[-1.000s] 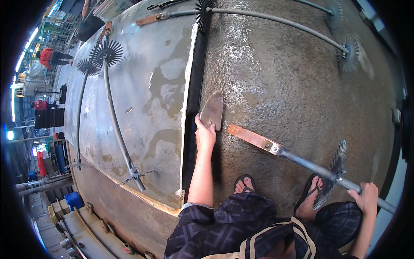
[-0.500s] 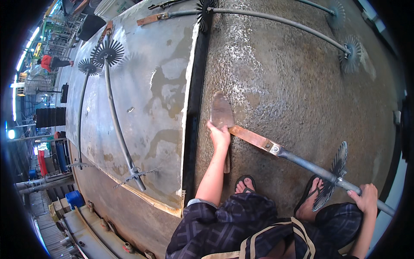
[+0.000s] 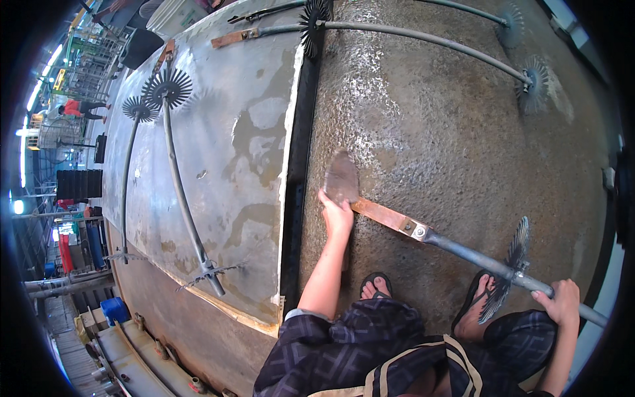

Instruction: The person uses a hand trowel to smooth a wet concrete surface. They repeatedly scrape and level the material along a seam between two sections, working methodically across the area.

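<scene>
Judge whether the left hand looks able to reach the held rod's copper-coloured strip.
Probably yes: the left hand sits beside the free end of the copper-coloured strip, nothing visible between, though it grips a pointed blade.

On my remote feed, the blade (image 3: 342,177) looks like dull metal, the strip (image 3: 382,214) scuffed and coppery, the rod (image 3: 463,251) smooth metal, the floor (image 3: 450,152) rough with glossy patches.

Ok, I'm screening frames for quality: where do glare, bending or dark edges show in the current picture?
Head view: white glare speckles the brown floor beyond the blade in the left hand; at far left a lamp blows out; the long rod near the top looks bowed; black fills the corners.
</scene>
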